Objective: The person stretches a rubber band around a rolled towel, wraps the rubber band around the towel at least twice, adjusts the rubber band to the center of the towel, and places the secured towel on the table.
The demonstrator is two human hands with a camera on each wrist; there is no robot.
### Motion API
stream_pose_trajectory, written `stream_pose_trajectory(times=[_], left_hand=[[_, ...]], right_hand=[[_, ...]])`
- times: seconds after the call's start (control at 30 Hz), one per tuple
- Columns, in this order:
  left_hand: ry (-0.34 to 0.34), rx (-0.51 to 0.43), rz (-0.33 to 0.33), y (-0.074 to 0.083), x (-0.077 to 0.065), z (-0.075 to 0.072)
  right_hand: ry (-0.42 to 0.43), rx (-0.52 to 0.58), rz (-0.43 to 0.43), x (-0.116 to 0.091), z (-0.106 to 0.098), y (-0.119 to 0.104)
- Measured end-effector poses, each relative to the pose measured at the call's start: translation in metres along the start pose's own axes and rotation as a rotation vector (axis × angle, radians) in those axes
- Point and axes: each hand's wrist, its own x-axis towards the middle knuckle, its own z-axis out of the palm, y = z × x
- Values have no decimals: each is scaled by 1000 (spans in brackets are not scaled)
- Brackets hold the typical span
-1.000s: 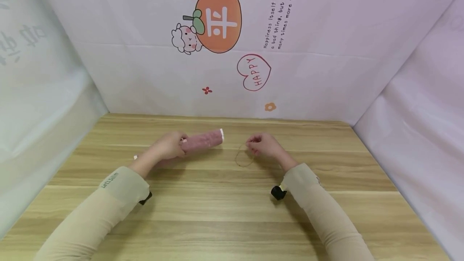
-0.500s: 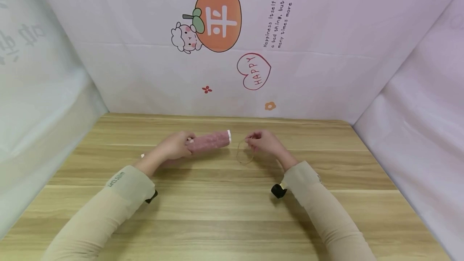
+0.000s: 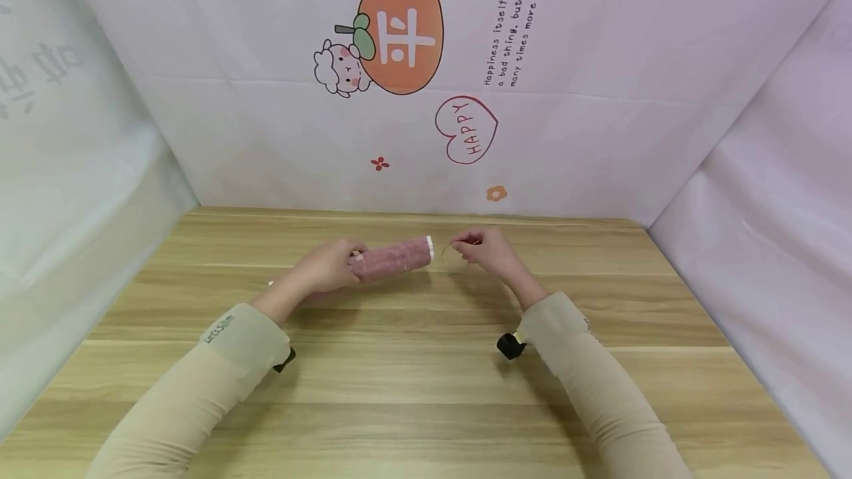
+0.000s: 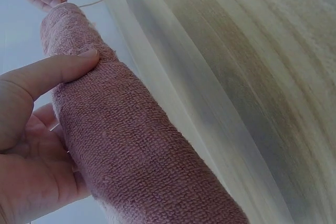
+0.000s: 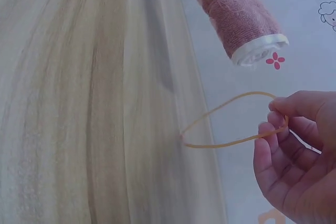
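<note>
A rolled pink towel [image 3: 393,259] with a white edge at its right end is gripped by my left hand [image 3: 328,266], thumb over the roll and fingers beneath it in the left wrist view [image 4: 121,129]. It is held a little above the table, slightly tilted. My right hand [image 3: 491,251] pinches a thin yellowish rubber band [image 5: 226,144] between thumb and fingers. In the right wrist view the band hangs as a loose loop, just apart from the towel's white-edged end [image 5: 260,50].
The wooden table [image 3: 399,390] spreads beneath both hands. A white printed cloth [image 3: 266,146] stands upright along its back edge, and white cloth walls [image 3: 765,242] flank both sides. A small black device [image 3: 511,346] is at the right wrist.
My left hand has moved right with the rolled towel, bringing its end closer to the rubber band. My right hand has risen slightly, and the band's loop looks narrower from the head.
</note>
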Motion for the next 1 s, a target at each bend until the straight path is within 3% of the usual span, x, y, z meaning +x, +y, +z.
stream_pose_trajectory(times=[0.73,1.0], left_hand=[[11,-17,26,8,6,6],[15,-48,27,12,10,9]], right_hand=[[146,-30,-7,3,2,-12],[175,7,-3,6,7,-14]])
